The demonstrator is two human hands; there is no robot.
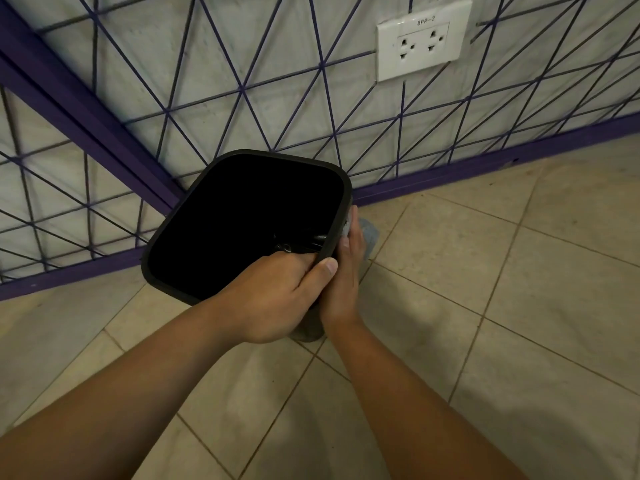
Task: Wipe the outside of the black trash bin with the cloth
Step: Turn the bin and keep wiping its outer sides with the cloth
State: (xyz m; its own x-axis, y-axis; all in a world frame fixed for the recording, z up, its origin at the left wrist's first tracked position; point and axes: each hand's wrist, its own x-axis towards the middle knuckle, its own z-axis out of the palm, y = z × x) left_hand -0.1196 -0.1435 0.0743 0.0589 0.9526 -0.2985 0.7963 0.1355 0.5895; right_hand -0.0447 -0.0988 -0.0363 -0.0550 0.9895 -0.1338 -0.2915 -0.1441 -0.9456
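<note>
left hand (277,292): gripping the near rim of the black trash bin (242,216), fingers curling over the edge into the dark inside, thumb lying along the outside by the corner, basically steadying and tipping the thing.

right hand (343,282): pressing flat-ish against the bin's right outer wall just below the rim, fingers running forward along the side. Looking stretched out rather than fisted, though the fingertips are getting lost behind the rim and the rag, so can't really tell how tightly it's holding.

cloth (367,233): grey-blue, peeking out past the right hand's fingertips and hanging against the right side of the bin. Sitting between palm and wall, as far as can be made out.

bin: standing on the tiled floor (485,306), mouth tilting toward the camera, inside too dark to read apart from something shiny near the bottom edge, possibly a liner. Outer walls mostly hiding under the rim from this angle.

progress: guessing mid-wipe on the right side. No telling from here which faces are already clean, since the left, far and near walls aren't showing at all. Probably needing a turn of the bin to reach the rest, so calling it somewhere in the middle, not wrapping up.

further back: purple baseboard (450,174) running along the floor, wire lattice (242,81) crossing a pale wall right behind the bin, white double socket (424,39) sitting up top right.
</note>
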